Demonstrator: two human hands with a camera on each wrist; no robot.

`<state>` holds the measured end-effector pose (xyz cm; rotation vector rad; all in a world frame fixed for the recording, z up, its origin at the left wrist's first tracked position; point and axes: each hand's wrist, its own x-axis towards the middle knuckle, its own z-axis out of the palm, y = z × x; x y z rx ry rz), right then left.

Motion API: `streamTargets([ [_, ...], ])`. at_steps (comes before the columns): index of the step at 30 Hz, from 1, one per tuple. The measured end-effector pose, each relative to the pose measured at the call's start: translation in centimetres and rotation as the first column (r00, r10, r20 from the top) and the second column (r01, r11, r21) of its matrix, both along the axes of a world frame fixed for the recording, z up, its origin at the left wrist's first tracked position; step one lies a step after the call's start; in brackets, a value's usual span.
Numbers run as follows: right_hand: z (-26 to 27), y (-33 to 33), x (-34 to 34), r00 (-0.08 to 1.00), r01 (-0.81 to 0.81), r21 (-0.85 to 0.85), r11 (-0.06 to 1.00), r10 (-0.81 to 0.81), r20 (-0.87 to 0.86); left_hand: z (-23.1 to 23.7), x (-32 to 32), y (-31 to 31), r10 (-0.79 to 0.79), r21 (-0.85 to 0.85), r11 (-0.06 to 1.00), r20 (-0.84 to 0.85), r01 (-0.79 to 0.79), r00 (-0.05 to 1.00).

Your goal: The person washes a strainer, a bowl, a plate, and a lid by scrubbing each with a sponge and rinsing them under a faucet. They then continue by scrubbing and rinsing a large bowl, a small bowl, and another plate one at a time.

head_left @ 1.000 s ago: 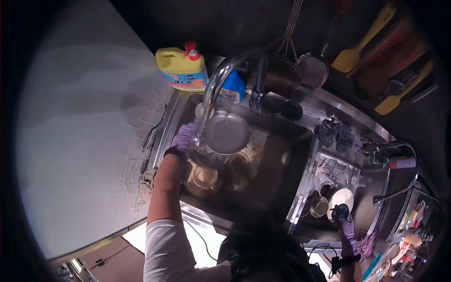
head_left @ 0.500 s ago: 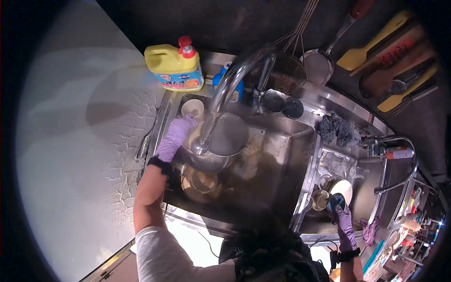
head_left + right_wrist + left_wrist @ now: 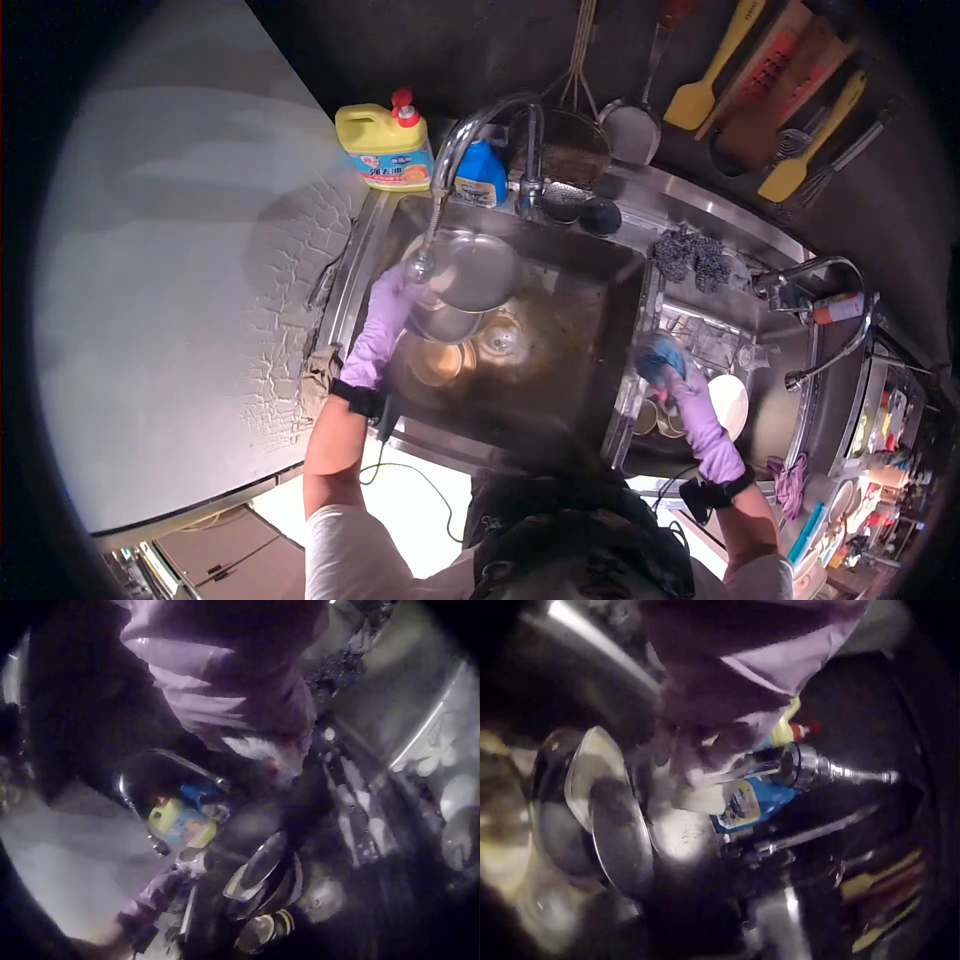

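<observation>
My gloved left hand [image 3: 385, 315] is at the left side of the large sink [image 3: 570, 420], just below the tap's spray head [image 3: 421, 264]. In the left wrist view its fingers grip a small white cup [image 3: 703, 799]. A round grey dish [image 3: 480, 272] lies beside that hand, over stacked bowls [image 3: 437, 360]. Above the divider between the basins, my gloved right hand [image 3: 695, 405] holds a blue-green scrubbing pad [image 3: 657, 355]. A white oval plate [image 3: 729, 407] is in the small right basin, to the right of this hand.
A yellow detergent jug [image 3: 384, 150] and a blue bottle [image 3: 481, 175] stand behind the sink. Dark steel-wool scourers [image 3: 690, 258] sit on the back ledge. A second tap [image 3: 862, 300] arches over the right basin. Utensils such as a yellow spatula [image 3: 693, 104] hang on the wall.
My left hand reached up to the white cup at the sink's back corner, then brought it down beneath the spray head. My right hand rose with the pad from the plate, leftward toward the divider.
</observation>
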<state>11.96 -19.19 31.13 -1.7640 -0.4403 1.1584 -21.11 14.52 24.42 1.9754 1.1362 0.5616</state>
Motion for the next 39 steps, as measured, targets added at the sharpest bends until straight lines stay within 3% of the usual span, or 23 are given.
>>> streamTargets([
  [2, 0.4, 1.3, -0.8, 0.997, -0.079, 0.093, 0.993, 0.081, -0.015, 0.4, 0.8, -1.0, 0.409, -0.603, 0.791, 0.4, -0.101, 0.82],
  [3, 0.2, 2.1, -1.3, 0.992, -0.117, 0.188, 0.975, 0.123, -0.02, 1.3, 1.4, -2.0, 0.525, -0.72, 0.693, 0.478, -0.028, 0.704],
  [6, -0.7, 2.8, -2.8, 0.983, -0.103, 0.278, 0.955, 0.14, -0.119, 1.9, 1.6, -6.2, 0.71, -0.815, 0.55, 0.572, 0.183, 0.411],
  [7, -1.0, 2.8, -3.3, 0.978, -0.079, 0.272, 0.959, 0.128, -0.167, 0.4, 1.5, -6.0, 0.822, -0.863, 0.396, 0.485, 0.314, 0.297],
  [10, -2.1, 3.7, -4.8, 0.965, -0.059, 0.197, 0.979, 0.107, -0.239, -1.5, 2.5, -9.1, 0.917, -0.867, 0.323, 0.385, 0.379, 0.1],
  [11, -3.5, 4.2, -4.9, 0.959, -0.104, 0.259, 0.96, 0.166, -0.231, -3.1, 2.8, -9.7, 0.915, -0.845, 0.285, 0.38, 0.453, 0.133],
  [12, -5.3, 4.5, -5.0, 0.969, -0.231, 0.295, 0.927, 0.246, -0.013, -3.1, 3.7, -10.7, 0.924, -0.868, 0.252, 0.347, 0.427, 0.16],
  [14, -8.1, 5.1, -5.3, 0.838, -0.487, 0.275, 0.829, 0.355, 0.414, -2.4, 7.0, -12.9, 0.892, -0.964, 0.216, 0.26, 0.156, 0.369],
  [15, -3.1, 5.4, -7.0, 0.832, -0.473, 0.271, 0.838, 0.325, 0.449, -2.5, 7.9, -14.2, 0.807, -0.94, 0.295, 0.342, 0.173, 0.482],
  [18, -1.2, 7.3, -8.0, 0.22, -0.651, 0.013, 0.759, 0.172, 0.96, -0.4, 10.9, -18.0, 0.603, -0.887, 0.436, 0.412, 0.151, 0.683],
  [19, -0.4, 7.7, -8.0, 0.136, -0.664, -0.048, 0.746, 0.184, 0.974, 0.8, 11.5, -19.2, 0.572, -0.872, 0.468, 0.421, 0.141, 0.704],
  [23, -2.0, 9.6, -5.8, 0.507, -0.694, 0.049, 0.719, 0.439, 0.742, 4.9, 11.5, -20.5, 0.147, -0.702, 0.693, 0.356, 0.16, 0.923],
  [25, -4.9, 10.9, -3.9, 0.824, -0.564, 0.28, 0.777, 0.504, 0.26, 5.6, 11.6, -20.7, -0.059, -0.483, 0.838, 0.386, 0.256, 0.921],
  [26, -6.0, 10.3, -3.2, 0.833, -0.377, 0.43, 0.82, 0.504, -0.23, 5.7, 11.5, -20.7, -0.159, -0.359, 0.882, 0.38, 0.304, 0.911],
  [27, -4.7, 9.8, -3.0, 0.635, -0.125, 0.407, 0.905, 0.388, -0.668, 5.4, 11.3, -20.3, -0.376, 0.049, 0.926, 0.191, 0.374, 0.907],
  [28, -4.5, 9.2, -3.4, 0.872, -0.268, 0.481, 0.835, 0.422, -0.247, 5.6, 11.6, -20.2, -0.413, 0.162, 0.905, 0.103, 0.394, 0.905],
  [29, -4.5, 8.3, -3.8, 0.902, -0.431, 0.471, 0.769, 0.364, 0.231, 5.9, 11.9, -20.1, -0.435, 0.268, 0.869, 0.012, 0.416, 0.9],
  [31, -3.6, 7.8, -5.3, 0.631, -0.573, 0.393, 0.719, 0.082, 0.771, 5.0, 12.3, -20.2, -0.388, 0.507, 0.741, -0.214, 0.441, 0.897],
  [32, -4.9, 8.2, -6.1, 0.983, -0.169, 0.599, 0.783, 0.087, 0.163, 4.0, 12.6, -20.0, -0.348, 0.533, 0.714, -0.293, 0.454, 0.891],
  [33, -7.3, 8.5, -6.6, 0.852, 0.273, 0.487, 0.83, 0.027, -0.523, 3.1, 13.0, -19.8, -0.305, 0.554, 0.687, -0.366, 0.47, 0.879],
  [34, -9.1, 8.3, -7.0, 0.302, 0.536, 0.11, 0.837, -0.068, -0.951, 2.5, 13.3, -19.7, -0.259, 0.571, 0.662, -0.435, 0.487, 0.862],
  [38, -7.8, 7.6, -7.3, 0.438, 0.485, 0.121, 0.866, -0.121, -0.891, 2.8, 13.9, -20.7, -0.28, 0.572, 0.653, -0.427, 0.497, 0.86],
  [39, -9.9, 7.2, -6.1, 0.493, 0.348, 0.293, 0.89, 0.092, -0.865, 3.1, 13.7, -21.2, -0.302, 0.559, 0.681, -0.373, 0.472, 0.877],
])
